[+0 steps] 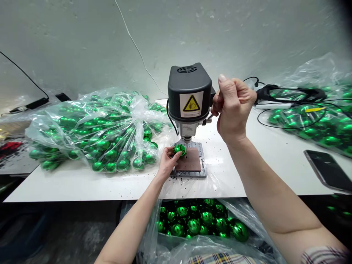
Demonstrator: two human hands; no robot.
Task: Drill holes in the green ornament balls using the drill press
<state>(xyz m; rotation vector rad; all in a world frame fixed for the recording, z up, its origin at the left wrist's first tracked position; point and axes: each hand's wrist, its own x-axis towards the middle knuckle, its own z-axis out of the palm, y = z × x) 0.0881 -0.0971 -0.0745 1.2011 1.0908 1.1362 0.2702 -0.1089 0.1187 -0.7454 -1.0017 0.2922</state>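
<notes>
A shiny green ball (pixel 179 149) is pinched between the thumb and fingers of my left hand (pixel 168 162), over the left part of the drill press base. Above it stands a small drill press (pixel 189 91) with a black motor housing and a yellow warning label. Its chuck points down beside the ball; whether the bit touches the ball I cannot tell. A brown board (pixel 192 161) lies on the grey metal base (pixel 204 169). Raised at the right side of the housing, my right hand (pixel 233 104) is closed around the drill press lever (pixel 209 119), most of which is hidden.
A clear bag of green balls (pixel 110 139) lies left, another (pixel 316 124) right, with black cables on it. A phone (pixel 328 170) lies at the right edge. Below the table edge sits an open bag of balls (pixel 194 225). Dark shavings dot the white table (pixel 82 187).
</notes>
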